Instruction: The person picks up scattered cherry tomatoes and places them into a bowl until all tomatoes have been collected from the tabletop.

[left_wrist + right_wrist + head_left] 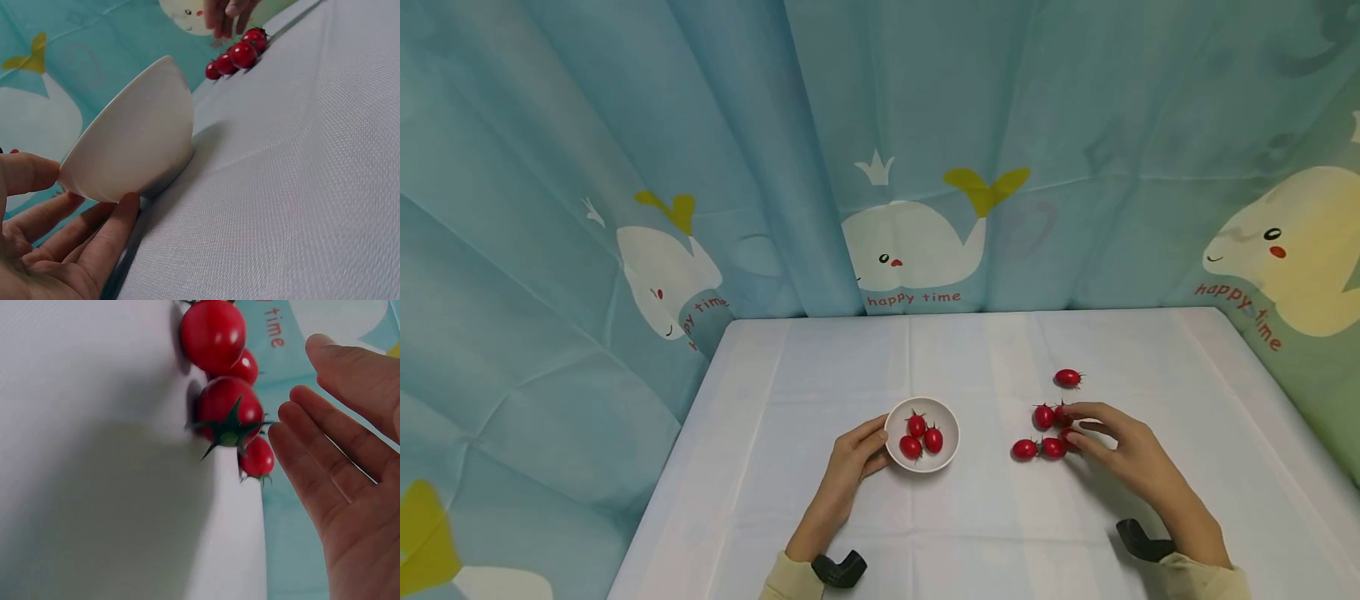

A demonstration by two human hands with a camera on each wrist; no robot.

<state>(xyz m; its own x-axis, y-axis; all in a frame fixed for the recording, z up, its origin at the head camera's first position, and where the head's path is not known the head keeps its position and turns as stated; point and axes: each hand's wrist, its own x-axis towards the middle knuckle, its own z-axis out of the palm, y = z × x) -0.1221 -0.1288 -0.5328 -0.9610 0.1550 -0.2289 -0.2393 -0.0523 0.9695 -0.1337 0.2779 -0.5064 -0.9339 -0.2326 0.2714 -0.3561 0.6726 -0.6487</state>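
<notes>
A small white bowl (pixel 944 417) holds three red cherry tomatoes with green stems. My left hand (pixel 848 460) grips its left side, thumb at the rim and fingers beneath; the left wrist view has the bowl (pixel 140 134) in profile, slightly tilted. To the right, several loose cherry tomatoes (pixel 1024 450) lie clustered on the table. Over their right side reaches my right hand (pixel 1127 446), thumb and fingers apart. In the right wrist view the fingers of that hand (pixel 356 475) extend beside a tomato (pixel 228 406) with a green star-shaped stem, holding nothing.
A single cherry tomato (pixel 1067 378) lies farther back than the cluster. White cloth covers the table (pixel 820 367), whose far edge meets a blue curtain (pixel 737 125) printed with whales. Dark wrist straps (pixel 839 570) show on both forearms.
</notes>
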